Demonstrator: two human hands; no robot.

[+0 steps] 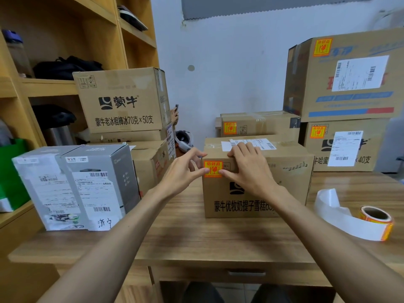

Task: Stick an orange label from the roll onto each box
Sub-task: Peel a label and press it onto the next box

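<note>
Two hands press an orange label (213,169) flat on the front of the cardboard box (262,193) at mid-tabletop.

The grey box (76,186) on the left shows no orange label that I can see, so it probably waits its turn. The left hand (181,171) reaches in with its forearm stretched, fingers spread and nearly straight, one fingertip on the label's left edge and gripping nothing. The right hand (247,169) drapes its fingers over the box's top edge while the thumb bears on the label's right edge. Uneven pressure could trap a crease or leave a corner lifted, and a hard push might slide the box back. The roll (376,217) lies on the tabletop (196,237), well to the right, backing strip trailing.
</note>
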